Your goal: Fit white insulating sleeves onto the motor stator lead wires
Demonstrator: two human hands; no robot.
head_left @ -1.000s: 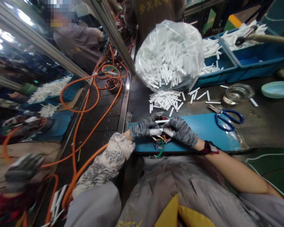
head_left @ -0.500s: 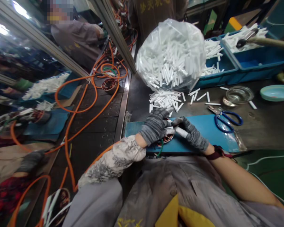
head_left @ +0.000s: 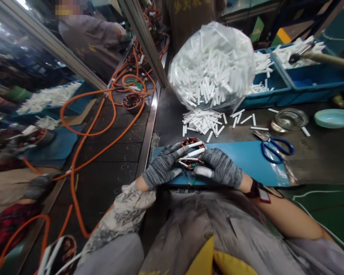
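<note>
A motor stator (head_left: pixel 186 142) with copper windings sits on the blue mat (head_left: pixel 243 158) in front of me. White sleeve tubes (head_left: pixel 196 152) lie across its top, and thin coloured leads show at its near side. From the left, my left hand (head_left: pixel 164 165), in a grey striped glove, is closed around the stator's side, fingertips by the tubes. My right hand (head_left: pixel 223 168), gloved alike, grips the opposite side, its pale thumb at the near rim. Part of the stator is hidden beneath my fingers.
Loose white tubes (head_left: pixel 202 121) lie beyond the mat, before a clear bag (head_left: pixel 212 65) full of them. Blue bins (head_left: pixel 286 95), blue-handled cutters (head_left: pixel 276 149) and a glass bowl (head_left: pixel 291 119) are to the right. A conveyor (head_left: pixel 123 152) with orange cables runs left; co-workers stand beyond.
My hands have moved apart, left hand leftward and nearer me, from meeting over the stator to holding its two sides. More of the windings and white tubes now shows.
</note>
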